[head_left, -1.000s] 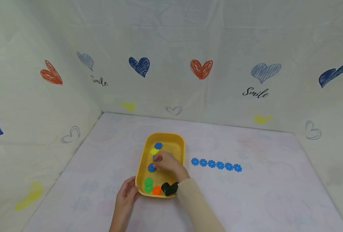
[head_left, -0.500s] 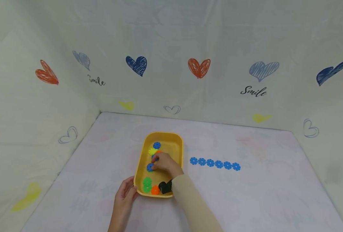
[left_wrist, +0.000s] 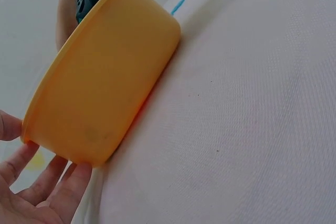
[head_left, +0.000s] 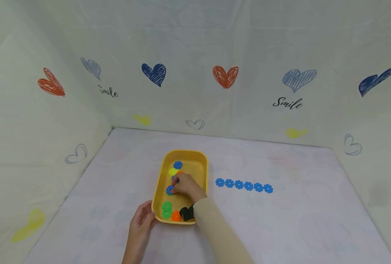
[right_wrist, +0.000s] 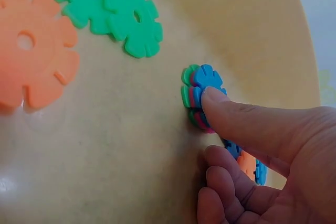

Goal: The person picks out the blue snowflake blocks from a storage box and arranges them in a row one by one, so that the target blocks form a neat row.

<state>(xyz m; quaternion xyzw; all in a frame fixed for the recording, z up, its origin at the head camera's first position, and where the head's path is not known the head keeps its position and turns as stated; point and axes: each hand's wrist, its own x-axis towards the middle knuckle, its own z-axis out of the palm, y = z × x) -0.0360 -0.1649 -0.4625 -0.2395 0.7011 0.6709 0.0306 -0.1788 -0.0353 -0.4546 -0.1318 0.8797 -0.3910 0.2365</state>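
On my feed I read black script printed twice on the white cloth [head_left: 261,44]: a left "Smile" [head_left: 108,91] above the desk's [head_left: 298,223] far left corner, and a right "Smile" [head_left: 288,103] above its far edge, towards the right corner.

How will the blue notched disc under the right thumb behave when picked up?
The blue notched disc looks thin and plastic, so probably light and stiff. Face up, it seems unlikely to roll. The pink layer and green layer stacked below might come along.
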